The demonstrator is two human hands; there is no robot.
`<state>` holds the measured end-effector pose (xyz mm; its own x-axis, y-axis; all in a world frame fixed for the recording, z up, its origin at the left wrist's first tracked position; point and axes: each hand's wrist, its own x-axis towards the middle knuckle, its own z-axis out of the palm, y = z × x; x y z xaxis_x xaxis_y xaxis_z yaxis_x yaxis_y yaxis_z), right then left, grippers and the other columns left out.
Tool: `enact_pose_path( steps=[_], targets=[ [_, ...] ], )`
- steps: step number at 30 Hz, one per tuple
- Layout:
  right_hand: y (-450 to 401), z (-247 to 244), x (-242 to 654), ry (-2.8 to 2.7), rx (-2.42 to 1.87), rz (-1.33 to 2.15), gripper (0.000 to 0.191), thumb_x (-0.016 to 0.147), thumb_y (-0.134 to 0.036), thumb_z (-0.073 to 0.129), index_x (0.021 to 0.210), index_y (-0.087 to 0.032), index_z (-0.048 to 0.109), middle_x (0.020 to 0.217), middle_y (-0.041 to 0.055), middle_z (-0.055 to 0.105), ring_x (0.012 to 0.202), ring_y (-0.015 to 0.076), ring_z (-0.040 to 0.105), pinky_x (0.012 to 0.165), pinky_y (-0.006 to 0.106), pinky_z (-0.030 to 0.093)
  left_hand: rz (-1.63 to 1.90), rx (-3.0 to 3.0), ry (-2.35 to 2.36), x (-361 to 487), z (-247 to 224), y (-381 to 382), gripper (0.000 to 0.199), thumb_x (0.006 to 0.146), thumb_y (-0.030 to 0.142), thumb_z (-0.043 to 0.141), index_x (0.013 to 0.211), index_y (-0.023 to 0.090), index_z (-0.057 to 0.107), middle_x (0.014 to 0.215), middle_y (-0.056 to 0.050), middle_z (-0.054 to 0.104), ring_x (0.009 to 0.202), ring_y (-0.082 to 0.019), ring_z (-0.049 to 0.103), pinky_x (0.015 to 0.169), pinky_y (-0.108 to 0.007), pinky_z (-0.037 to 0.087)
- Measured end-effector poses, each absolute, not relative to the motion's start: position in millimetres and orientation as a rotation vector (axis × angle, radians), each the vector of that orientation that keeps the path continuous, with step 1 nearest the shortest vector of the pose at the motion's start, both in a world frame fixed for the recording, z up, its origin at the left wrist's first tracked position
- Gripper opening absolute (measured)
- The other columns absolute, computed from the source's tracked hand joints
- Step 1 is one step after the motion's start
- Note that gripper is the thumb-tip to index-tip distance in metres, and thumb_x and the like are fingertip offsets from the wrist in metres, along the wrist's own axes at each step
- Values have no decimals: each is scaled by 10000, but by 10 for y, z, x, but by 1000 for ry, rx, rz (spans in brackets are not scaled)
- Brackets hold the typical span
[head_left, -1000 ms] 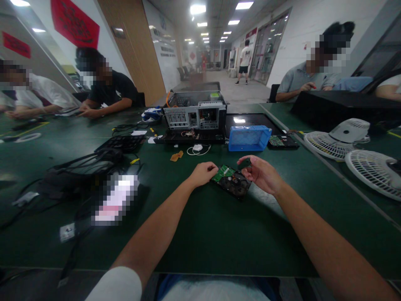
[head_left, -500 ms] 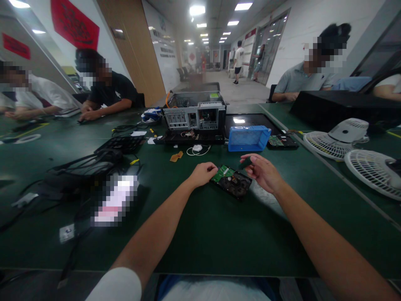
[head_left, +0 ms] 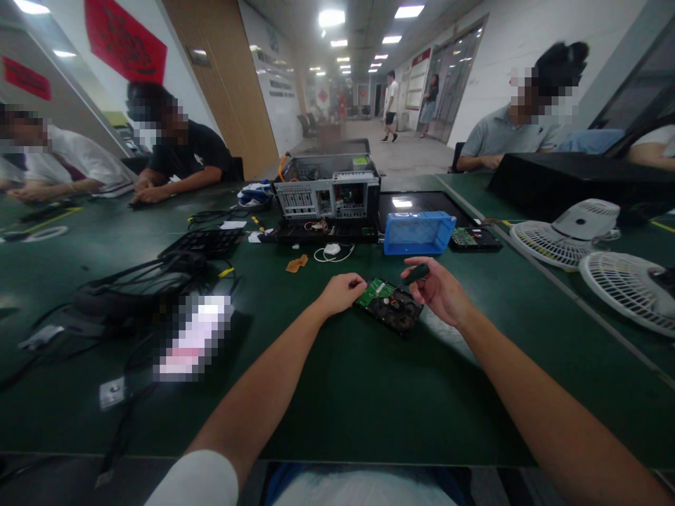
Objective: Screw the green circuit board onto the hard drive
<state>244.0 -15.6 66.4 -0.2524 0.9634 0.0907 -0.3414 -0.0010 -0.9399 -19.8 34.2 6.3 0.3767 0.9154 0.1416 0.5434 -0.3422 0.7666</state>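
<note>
A hard drive (head_left: 396, 307) with its green circuit board facing up lies at an angle on the green table. At its upper left corner is my left hand (head_left: 342, 291), fingers pinched on the drive's edge. My right hand (head_left: 439, 288) is just above the drive's right side, its fingers closed around a screwdriver (head_left: 417, 274) with a dark handle. The screwdriver points left and down over the board; its thin tip is too small to make out.
Beyond the drive stand an open computer case (head_left: 327, 197) and a blue plastic bin (head_left: 419, 234). Another circuit-board drive (head_left: 476, 239) lies right of the bin. White fan grilles (head_left: 627, 284) are at the right; black cables and a headset-like strap (head_left: 142, 281) at the left. Several people sit around.
My right hand has turned slightly, so more of the dark screwdriver handle shows. My left hand and the hard drive stay put. Someone in the far corridor has walked left.
</note>
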Motion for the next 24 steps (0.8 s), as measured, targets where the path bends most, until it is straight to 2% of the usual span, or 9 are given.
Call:
enact_pose_path(
  steps=[6,11,14,17,20,24],
  targets=[
    [-153,695,2448,-1158,-789,1549,374,942,-517,550,1075,-217,728,972,64,690,554,123,518,476,290,383,770,2010,1240,-201,82,328,264,949,390,592,981,175,743,903,-39,736,656,-138,631,626,-251,480],
    [-171,717,2442,-1166,-823,1532,325,932,-480,580,1014,-202,726,1016,67,682,554,107,500,458,273,331,761,2017,1248,-203,101,318,275,952,394,589,985,170,746,915,-43,736,656,-137,630,621,-247,479],
    [-183,731,2448,-1186,-858,1510,317,922,-474,607,992,-187,722,830,46,653,549,113,477,451,260,290,757,2015,1257,-205,101,318,274,952,393,590,992,172,747,908,-40,735,652,-137,627,617,-248,478],
    [-194,744,2455,-1231,-886,1506,316,918,-468,637,1005,-176,719,624,5,549,543,126,459,456,253,272,750,2011,1260,-208,98,318,270,952,391,590,997,176,747,905,-36,734,647,-135,623,613,-247,477],
    [-209,745,2440,-1222,-864,1493,262,899,-435,683,982,-187,700,707,23,625,557,124,483,466,253,307,751,2008,1252,-208,96,320,274,951,394,586,997,176,746,903,-36,732,637,-133,617,606,-248,475],
    [-212,714,2421,-1219,-809,1512,231,896,-431,693,955,-207,684,836,47,696,622,142,564,524,268,423,747,1998,1245,-203,82,331,273,943,391,586,982,171,743,849,-29,719,608,-131,607,584,-250,465]
  ],
)
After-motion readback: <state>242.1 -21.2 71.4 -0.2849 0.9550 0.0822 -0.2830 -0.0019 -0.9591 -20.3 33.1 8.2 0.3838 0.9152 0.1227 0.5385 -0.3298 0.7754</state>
